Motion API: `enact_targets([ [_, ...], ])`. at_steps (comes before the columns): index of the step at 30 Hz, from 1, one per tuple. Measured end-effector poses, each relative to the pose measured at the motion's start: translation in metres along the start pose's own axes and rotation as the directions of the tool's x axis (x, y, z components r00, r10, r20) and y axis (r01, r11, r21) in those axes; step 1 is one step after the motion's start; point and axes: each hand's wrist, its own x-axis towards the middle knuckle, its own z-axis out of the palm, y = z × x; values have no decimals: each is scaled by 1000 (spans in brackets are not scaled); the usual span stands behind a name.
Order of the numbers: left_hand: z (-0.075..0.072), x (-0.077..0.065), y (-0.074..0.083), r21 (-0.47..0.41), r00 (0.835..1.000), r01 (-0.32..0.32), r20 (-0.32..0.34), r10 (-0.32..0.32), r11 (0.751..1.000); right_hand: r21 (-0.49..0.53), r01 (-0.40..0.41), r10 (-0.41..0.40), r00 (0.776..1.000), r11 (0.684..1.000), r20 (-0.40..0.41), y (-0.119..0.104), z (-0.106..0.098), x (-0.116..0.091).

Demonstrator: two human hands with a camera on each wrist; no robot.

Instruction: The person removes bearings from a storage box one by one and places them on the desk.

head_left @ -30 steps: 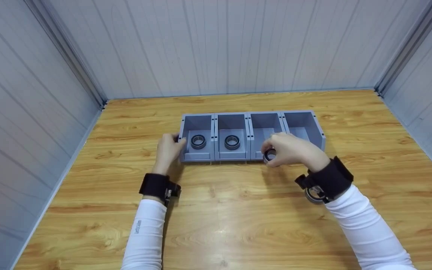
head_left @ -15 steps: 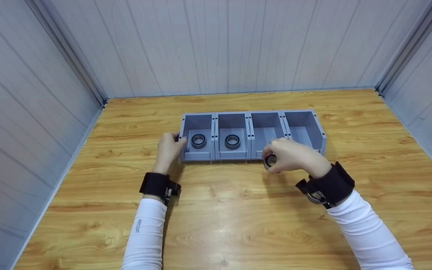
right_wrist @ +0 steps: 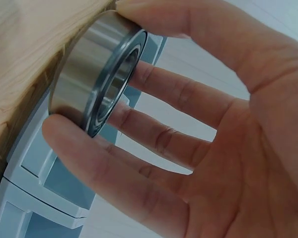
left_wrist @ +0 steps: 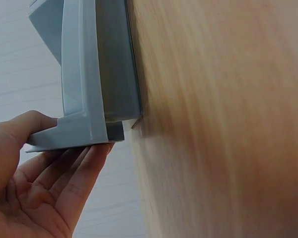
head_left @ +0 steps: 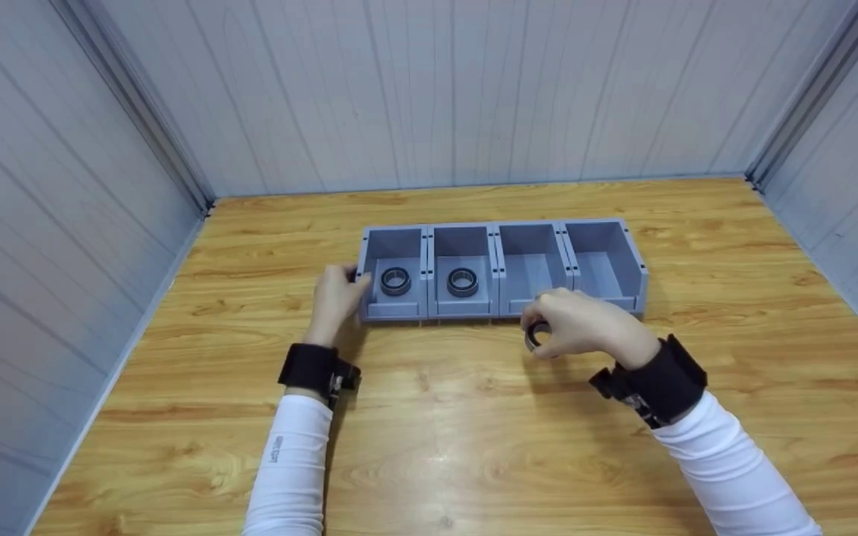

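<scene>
Four grey bins would exceed a count, so several grey bins [head_left: 462, 309] stand joined in a row. A ball bearing [head_left: 395, 281] lies in the leftmost bin, and a second bearing [head_left: 462, 282] in the bin beside it. My left hand [head_left: 334, 301] grips the leftmost bin's side wall [left_wrist: 72, 133], thumb on one face and fingers on the other. My right hand [head_left: 582, 324] pinches another bearing [right_wrist: 97, 74] by its outer ring between thumb and index finger. It is in front of the third bin, over the wooden table; the other fingers extend behind the bearing.
The third bin [head_left: 529, 272] and rightmost bin [head_left: 596, 272] hold no bearing in their visible parts. White panels [head_left: 444, 97] enclose the wooden table [head_left: 429, 447] at the back and both sides. Black straps [head_left: 660, 380] carry the wrist cameras.
My right hand has drawn back from the third bin's front toward me, with the bearing in its pinch. A bearing on the table has become hidden under the right wrist. My left hand stays put.
</scene>
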Motion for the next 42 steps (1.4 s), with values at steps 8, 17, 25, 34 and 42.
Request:
enact_targets([
  [8, 0, 0, 0, -24, 1000, 1, 13, -1, 1000, -18, 5, -5, 1000, 1000, -4, -2, 6, -4],
  [17, 0, -1, 0, -14, 1000, -21, -8, 21, 1000, -47, 35, -37, 998, 998, -42, -2, 15, -8],
  [25, 0, -2, 0, -10, 999, -31, -17, 30, 999, -38, 37, -38, 999, 999, -29, -2, 20, -10],
  [34, -1, -1, 0, -18, 1000, -18, -3, 18, 1000, -50, 59, -61, 998, 997, -29, -2, 27, -12],
  [42, 0, -1, 0, 1, 999, -26, -18, 26, 1000, -77, 65, -68, 997, 995, -41, -2, 35, -14],
])
